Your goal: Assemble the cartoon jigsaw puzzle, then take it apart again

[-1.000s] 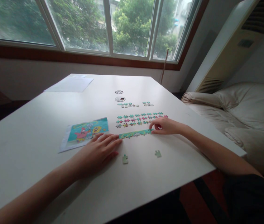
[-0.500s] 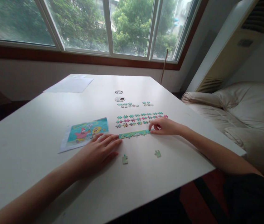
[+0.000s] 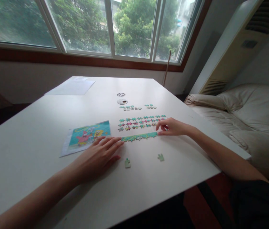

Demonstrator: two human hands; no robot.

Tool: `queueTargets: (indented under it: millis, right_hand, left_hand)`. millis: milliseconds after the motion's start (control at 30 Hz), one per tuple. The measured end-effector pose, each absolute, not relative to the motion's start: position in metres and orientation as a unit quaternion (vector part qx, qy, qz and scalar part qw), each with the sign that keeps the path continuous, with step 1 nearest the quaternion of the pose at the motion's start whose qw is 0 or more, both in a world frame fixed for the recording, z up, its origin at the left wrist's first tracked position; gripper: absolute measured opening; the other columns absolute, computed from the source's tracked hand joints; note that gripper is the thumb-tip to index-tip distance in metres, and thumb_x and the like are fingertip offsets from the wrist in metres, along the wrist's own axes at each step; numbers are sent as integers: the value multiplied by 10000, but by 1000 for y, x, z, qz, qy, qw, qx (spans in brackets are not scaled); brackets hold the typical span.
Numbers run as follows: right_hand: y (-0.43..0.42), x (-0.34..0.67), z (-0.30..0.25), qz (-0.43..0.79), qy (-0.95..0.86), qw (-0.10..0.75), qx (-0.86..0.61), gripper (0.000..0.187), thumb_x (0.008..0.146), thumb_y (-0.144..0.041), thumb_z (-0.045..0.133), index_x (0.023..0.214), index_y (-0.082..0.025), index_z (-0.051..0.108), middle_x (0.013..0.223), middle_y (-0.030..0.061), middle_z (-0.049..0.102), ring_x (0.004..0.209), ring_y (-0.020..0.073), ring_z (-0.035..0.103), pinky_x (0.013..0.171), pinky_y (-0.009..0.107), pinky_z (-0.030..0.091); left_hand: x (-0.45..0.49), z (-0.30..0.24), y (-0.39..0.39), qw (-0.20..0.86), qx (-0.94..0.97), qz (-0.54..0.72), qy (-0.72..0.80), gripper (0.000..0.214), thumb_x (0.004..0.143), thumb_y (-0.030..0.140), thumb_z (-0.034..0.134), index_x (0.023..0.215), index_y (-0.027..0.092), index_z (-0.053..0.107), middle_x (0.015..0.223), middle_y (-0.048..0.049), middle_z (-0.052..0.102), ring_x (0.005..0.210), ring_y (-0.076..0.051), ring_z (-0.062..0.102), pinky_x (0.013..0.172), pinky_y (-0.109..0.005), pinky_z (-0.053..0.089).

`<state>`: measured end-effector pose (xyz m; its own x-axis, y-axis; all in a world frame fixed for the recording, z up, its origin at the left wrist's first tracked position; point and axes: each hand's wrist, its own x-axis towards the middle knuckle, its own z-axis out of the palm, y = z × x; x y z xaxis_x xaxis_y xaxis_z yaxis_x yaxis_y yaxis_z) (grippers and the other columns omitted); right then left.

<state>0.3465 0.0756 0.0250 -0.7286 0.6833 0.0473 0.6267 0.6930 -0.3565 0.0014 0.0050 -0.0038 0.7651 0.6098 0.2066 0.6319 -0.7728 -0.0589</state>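
A narrow joined strip of green jigsaw pieces (image 3: 139, 137) lies flat on the white table. Flat on the tabletop with fingers stretched out, my left hand (image 3: 104, 151) has its fingertips at the strip's left end and partly overlaps a cartoon reference picture (image 3: 89, 133). My right hand (image 3: 171, 127) is at the strip's right end, fingers curled and thumb tip beside the last piece, with a gap between thumb and index finger. Nothing shows in that gap. Nearer to me lie two loose pale green puzzle pieces, the left edge piece (image 3: 127, 163) and the right corner-like piece (image 3: 160, 157).
Beyond the strip are rows of loose coloured puzzle pieces (image 3: 134, 122), with smaller groups of pale pieces (image 3: 132, 108) behind. Two round discs, the nearer one (image 3: 122, 101) printed, lie farther back. White paper (image 3: 71, 87) rests at the far left. A sofa (image 3: 215, 111) stands right of the table.
My right hand has shifted slightly right and away from the strip, uncovering its right end. My left hand stays in place.
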Motion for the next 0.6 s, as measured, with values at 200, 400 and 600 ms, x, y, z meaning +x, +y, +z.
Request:
queueTargets:
  millis: [200, 400, 600]
  right_hand:
    - [76, 342, 20, 139, -915, 79, -369, 214, 794, -340, 564, 909, -176, 640, 591, -34, 549, 505, 69, 461, 562, 188, 333]
    - [78, 343, 17, 120, -915, 83, -376, 204, 802, -328, 547, 901, -182, 647, 611, -20, 572, 524, 79, 491, 569, 189, 338]
    - [80, 341, 13, 118, -913, 93, -379, 199, 801, -318, 544, 908, -187, 650, 625, -12, 581, 546, 87, 503, 579, 195, 346]
  left_hand:
    - [3, -2, 3, 33, -941, -82, -328, 354, 935, 336, 378, 1241, 190, 480, 1269, -92, 526, 1144, -253, 469, 965, -428, 340]
    - [5, -5, 5, 28, -939, -93, -330, 347, 936, 329, 373, 1234, 188, 481, 1257, -91, 530, 1162, -255, 449, 972, -422, 335]
    - [6, -6, 8, 34, -936, -92, -338, 353, 942, 334, 352, 1237, 183, 472, 1270, -100, 516, 1167, -254, 445, 968, -424, 342]
